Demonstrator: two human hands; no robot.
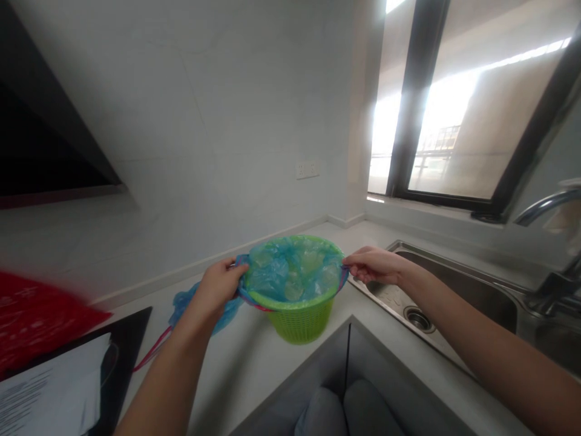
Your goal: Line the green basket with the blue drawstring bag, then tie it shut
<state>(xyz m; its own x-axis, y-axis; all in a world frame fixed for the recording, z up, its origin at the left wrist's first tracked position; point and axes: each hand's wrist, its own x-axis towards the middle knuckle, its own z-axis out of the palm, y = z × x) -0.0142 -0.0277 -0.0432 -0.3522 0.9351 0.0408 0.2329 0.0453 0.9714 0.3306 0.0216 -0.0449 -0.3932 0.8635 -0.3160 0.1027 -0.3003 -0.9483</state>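
Observation:
A green plastic basket (299,324) with slotted sides stands on the counter in the middle of the view. A thin blue drawstring trash bag (276,272) lines its inside, with the edge folded out over the rim. My left hand (222,280) is closed on the bag's edge at the left of the rim. At the right, my right hand (374,264) pinches the bag's edge and its pinkish drawstring. Another blue bag (184,303) with a red drawstring lies on the counter, partly hidden behind my left forearm.
A steel sink (394,290) with a faucet (549,203) is at the right. On the left are a black cooktop (129,339), printed papers (59,387) and a red bag (40,321). A range hood (54,139) overhangs the left side.

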